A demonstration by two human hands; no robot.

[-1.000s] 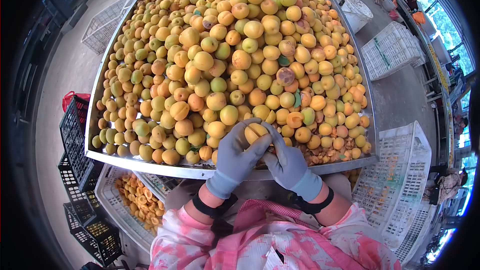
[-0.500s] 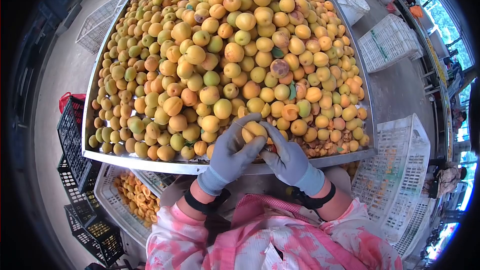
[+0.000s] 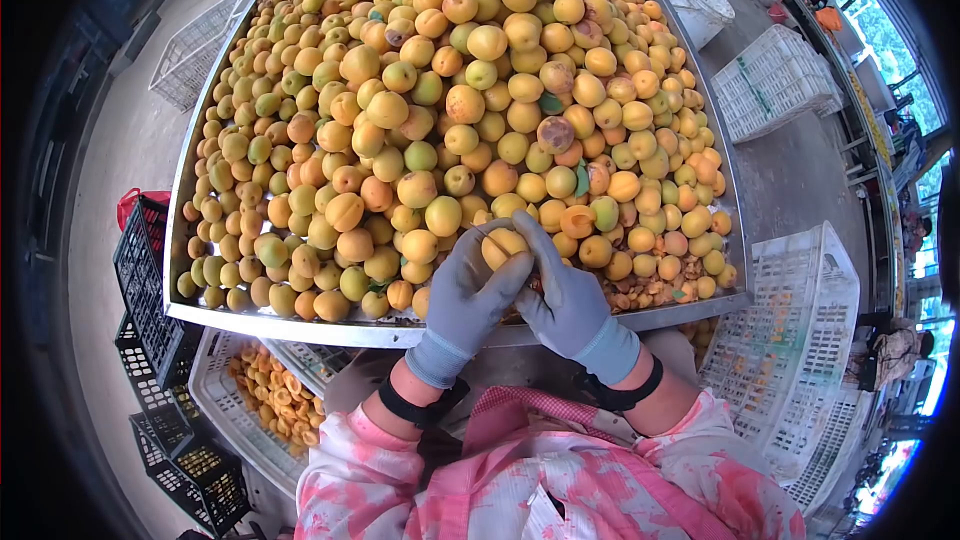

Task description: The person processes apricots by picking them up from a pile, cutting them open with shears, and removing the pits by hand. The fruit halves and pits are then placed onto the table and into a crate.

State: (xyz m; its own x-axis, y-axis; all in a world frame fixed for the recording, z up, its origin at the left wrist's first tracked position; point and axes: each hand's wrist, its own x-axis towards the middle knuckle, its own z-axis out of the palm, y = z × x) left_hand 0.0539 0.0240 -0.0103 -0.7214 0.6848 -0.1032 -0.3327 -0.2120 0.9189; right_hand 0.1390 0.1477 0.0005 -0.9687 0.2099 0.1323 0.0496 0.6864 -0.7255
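My left hand [image 3: 468, 290], in a grey glove, is closed around a yellow apricot [image 3: 503, 247] over the front edge of a metal-rimmed table [image 3: 290, 327]. Against the apricot's right side rests my right hand [image 3: 563, 292], gloved too. Its fingers are curled, and whatever lies between its thumb and fingers is too hidden to make out. A big heap of yellow, orange and green apricots [image 3: 440, 130] spreads beyond both hands. Just behind them lies an opened apricot half [image 3: 577, 221].
A white crate [image 3: 215, 380] of halved apricots stands below the table at left, beside black crates [image 3: 150, 250]. At right are a white crate [image 3: 785, 310], stacked white crates [image 3: 770, 80] and a white bucket [image 3: 702, 8].
My right hand's fingers have moved slightly up and left over the apricot. Both hands stay together at the same place, and the apricot shows less between them.
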